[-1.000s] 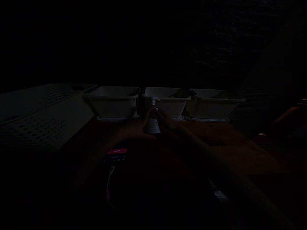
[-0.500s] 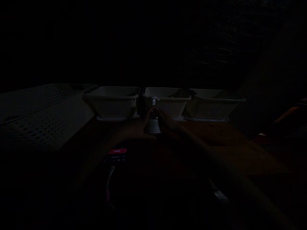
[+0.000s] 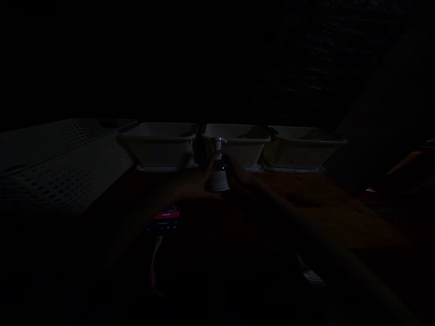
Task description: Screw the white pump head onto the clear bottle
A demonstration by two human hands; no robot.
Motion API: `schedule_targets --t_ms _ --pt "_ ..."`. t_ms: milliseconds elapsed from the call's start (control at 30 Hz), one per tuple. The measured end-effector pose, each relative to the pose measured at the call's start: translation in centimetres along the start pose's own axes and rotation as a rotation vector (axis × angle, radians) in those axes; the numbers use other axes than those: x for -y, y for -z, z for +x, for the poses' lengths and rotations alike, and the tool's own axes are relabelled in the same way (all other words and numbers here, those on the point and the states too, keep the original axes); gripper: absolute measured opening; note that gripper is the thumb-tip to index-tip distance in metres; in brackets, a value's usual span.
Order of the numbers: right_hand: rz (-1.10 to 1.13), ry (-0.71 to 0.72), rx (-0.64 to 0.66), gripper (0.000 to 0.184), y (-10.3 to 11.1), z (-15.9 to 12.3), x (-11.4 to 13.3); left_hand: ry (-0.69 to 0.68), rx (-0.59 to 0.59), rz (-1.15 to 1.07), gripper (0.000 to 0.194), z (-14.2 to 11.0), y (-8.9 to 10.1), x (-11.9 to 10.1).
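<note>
The view is very dark. A pump bottle (image 3: pixel 218 180) with a pale label and a white pump head (image 3: pixel 219 141) stands upright before me. My left hand (image 3: pixel 199 184) is closed round its left side, thumb near the pump's neck and fingers low by the base. Against the bottle's right side, my right hand (image 3: pixel 240 173) has its fingers bent in; their tips are lost in shadow. Left of the bottle, below my left wrist, a lit phone (image 3: pixel 166 218) lies with a cable (image 3: pixel 156 249) plugged in.
Three pale basins (image 3: pixel 163 151) stand in a row at the back, on light trays or lids. A large perforated basket (image 3: pixel 68 163) fills the left side. The wooden table (image 3: pixel 340 213) shows at right. Beyond it, another person's arm (image 3: pixel 404 164) is partly visible.
My right fingertips have drawn back slightly from the pump's neck, which shows more now. The bottle has shifted a little right. More of the phone's screen is visible.
</note>
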State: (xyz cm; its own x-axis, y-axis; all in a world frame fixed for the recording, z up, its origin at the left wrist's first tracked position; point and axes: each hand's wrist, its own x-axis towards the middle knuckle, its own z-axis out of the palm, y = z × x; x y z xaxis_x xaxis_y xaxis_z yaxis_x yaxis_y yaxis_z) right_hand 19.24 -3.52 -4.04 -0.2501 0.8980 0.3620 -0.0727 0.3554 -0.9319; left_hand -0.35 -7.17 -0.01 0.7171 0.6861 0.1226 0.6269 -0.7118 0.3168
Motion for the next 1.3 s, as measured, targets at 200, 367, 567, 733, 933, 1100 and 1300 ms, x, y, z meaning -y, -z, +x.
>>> schedule_targets --t_ms 200,367,567,733,933,1100,1300 --pt "0.133 -0.06 0.077 0.04 0.2 0.2 0.2 -0.01 0.017 -0.085 0.137 0.3 0.3 1.1" --pt "0.154 -0.139 0.099 0.044 0.3 0.0 0.8 -0.028 0.048 -0.116 0.14 0.4 0.4 1.6" --pt "0.128 -0.126 0.144 0.047 0.8 0.0 0.9 0.025 0.092 -0.096 0.134 0.2 0.8 0.8" --pt "0.169 -0.119 0.14 0.042 0.9 0.1 0.7 0.061 0.076 -0.086 0.116 0.3 0.9 0.7" --pt "0.169 -0.108 0.169 0.04 1.0 0.4 0.5 -0.03 0.03 -0.148 0.118 0.5 0.4 1.2" --pt "0.164 -0.111 0.151 0.04 1.1 0.4 0.4 -0.013 0.01 -0.155 0.116 0.6 0.3 1.5" --pt "0.311 -0.177 0.13 0.039 -1.0 -1.6 1.1 -0.093 0.001 -0.284 0.116 0.9 0.0 2.0"
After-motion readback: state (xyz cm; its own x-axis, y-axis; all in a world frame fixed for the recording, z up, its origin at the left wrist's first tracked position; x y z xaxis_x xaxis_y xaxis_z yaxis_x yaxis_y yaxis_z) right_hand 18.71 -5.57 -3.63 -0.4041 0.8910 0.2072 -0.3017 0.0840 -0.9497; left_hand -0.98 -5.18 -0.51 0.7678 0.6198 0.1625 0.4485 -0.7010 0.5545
